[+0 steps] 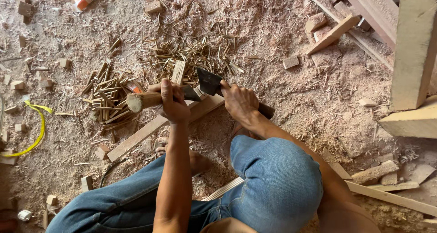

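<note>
A seated person's left hand point(173, 103) clamps a round wooden handle point(142, 100), its long axis near-level and cut end pointing left, steadying it over a plank point(150, 130) on the sawdust floor point(318, 101). The right hand point(239, 101) grips a dark hatchet point(210, 81), blade angled up-left, beside a pile of split sticks point(107, 94).

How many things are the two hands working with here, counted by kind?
Blade, in right hand: 1
Club, in left hand: 1
Slat by the blade: 1
Plank underneath: 1
Total: 4
</note>
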